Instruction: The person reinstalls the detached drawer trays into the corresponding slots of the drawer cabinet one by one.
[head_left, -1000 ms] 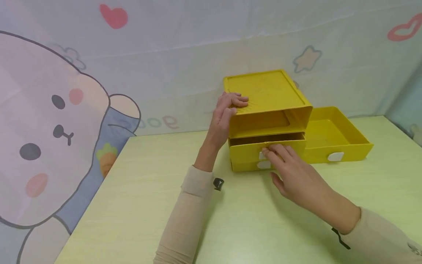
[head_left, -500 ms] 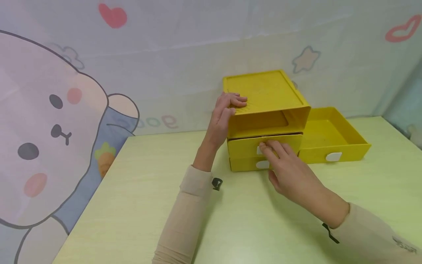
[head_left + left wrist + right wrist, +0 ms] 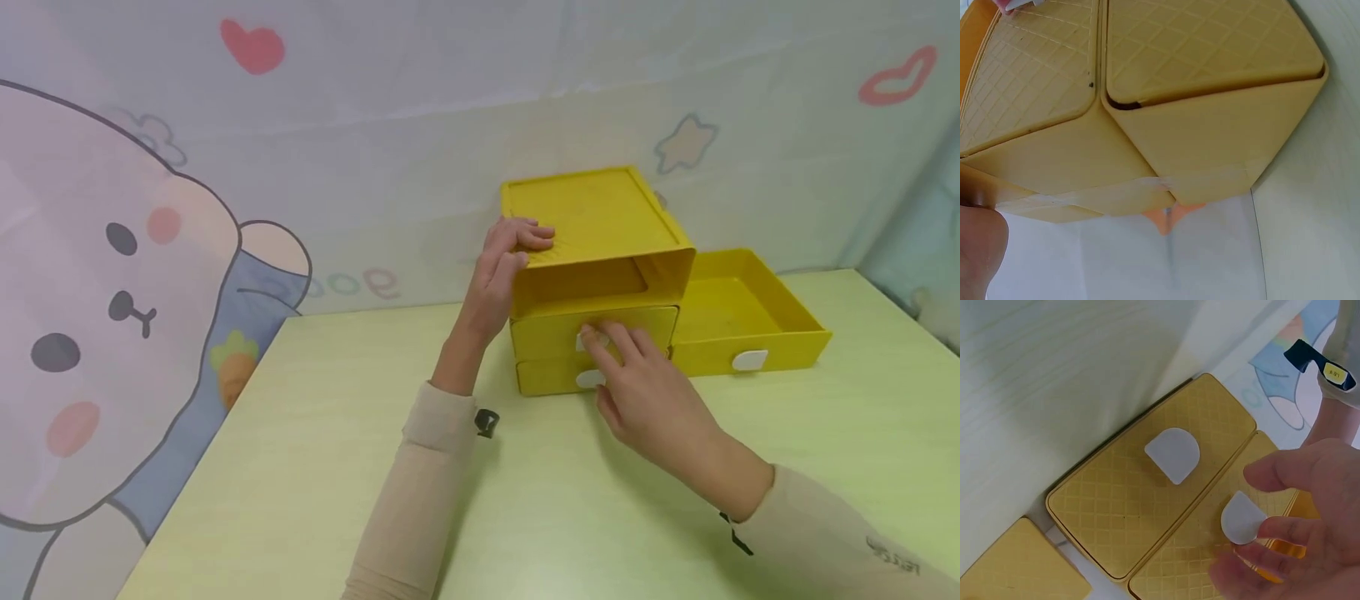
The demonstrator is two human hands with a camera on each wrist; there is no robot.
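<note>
A yellow drawer cabinet (image 3: pixel 600 208) stands on the table, its top compartment without a drawer. My left hand (image 3: pixel 495 271) rests on the cabinet's top left front corner, fingers lying over the top. With its fingertips, my right hand (image 3: pixel 648 396) presses the middle drawer (image 3: pixel 543 337) at its white pull tab (image 3: pixel 1241 520); this drawer now sits flush in its slot. In the right wrist view the thumb is apart from the tab. Below it is the shut bottom drawer (image 3: pixel 1110 506), with its own white tab (image 3: pixel 1175 455). The left wrist view shows the cabinet's side (image 3: pixel 1204 137).
A loose yellow drawer (image 3: pixel 750 296) with a white tab lies just right of the cabinet. The pale table (image 3: pixel 315 467) spreads in front and to the left. Behind hangs a printed cloth (image 3: pixel 420 167) with a cartoon bear.
The middle drawer has slid inward from slightly pulled out to flush, my right hand following it forward. My left hand has stayed on the cabinet's corner.
</note>
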